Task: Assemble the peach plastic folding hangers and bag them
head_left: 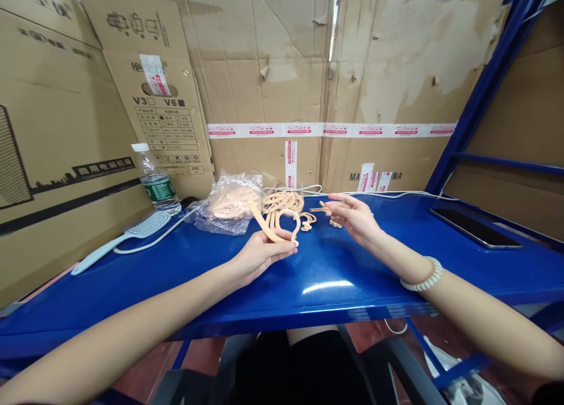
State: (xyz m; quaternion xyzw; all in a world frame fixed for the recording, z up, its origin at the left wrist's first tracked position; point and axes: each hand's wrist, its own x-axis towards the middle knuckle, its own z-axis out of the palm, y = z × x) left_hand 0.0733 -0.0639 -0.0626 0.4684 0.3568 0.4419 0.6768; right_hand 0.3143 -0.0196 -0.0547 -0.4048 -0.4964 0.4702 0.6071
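- From here I see the left hand [259,257] gripping a curved tan piece [265,225] above the blue counter [374,284].
- My right hand [355,218] pinches a small slim piece [316,209] — well apart from the left.
- Behind, I see looped pieces [282,201] heaped beside a clear plastic bag [235,224].

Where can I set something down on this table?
Bare patches lie between the right hand and phone, left hand and brush, and both hands and the front edge. Middle back is crowded: clear bag, loose tan pieces, bottle further left.
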